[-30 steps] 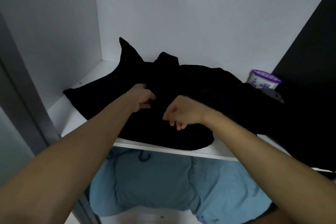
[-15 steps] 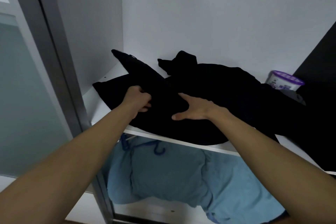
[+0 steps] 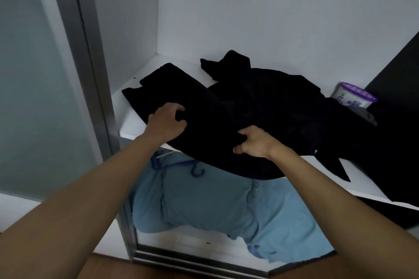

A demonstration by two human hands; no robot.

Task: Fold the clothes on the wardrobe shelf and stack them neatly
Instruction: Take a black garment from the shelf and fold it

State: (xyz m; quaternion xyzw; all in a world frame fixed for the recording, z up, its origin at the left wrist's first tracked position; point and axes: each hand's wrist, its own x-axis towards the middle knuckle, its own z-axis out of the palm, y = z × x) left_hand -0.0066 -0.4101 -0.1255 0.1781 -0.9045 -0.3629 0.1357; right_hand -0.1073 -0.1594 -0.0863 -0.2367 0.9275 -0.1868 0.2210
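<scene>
A black garment (image 3: 204,106) lies rumpled on the white wardrobe shelf (image 3: 131,124), its front part hanging over the shelf edge. My left hand (image 3: 166,122) grips a fold of it near the left end. On the front edge of the same garment my right hand (image 3: 254,141) is closed, fingers tucked under the cloth. More black clothing (image 3: 272,88) is heaped behind and to the right, so where one piece ends is hard to tell.
A white tub with a purple lid (image 3: 352,97) stands at the back right. A dark panel (image 3: 399,79) closes the right side. Light blue clothes (image 3: 204,201) on blue hangers (image 3: 195,170) hang under the shelf. A grey sliding-door frame (image 3: 90,56) rises at the left.
My right hand went from a fist to flat on the cloth and now grips the front edge. The raised left flap of the garment has been laid down flatter. The view has shifted left.
</scene>
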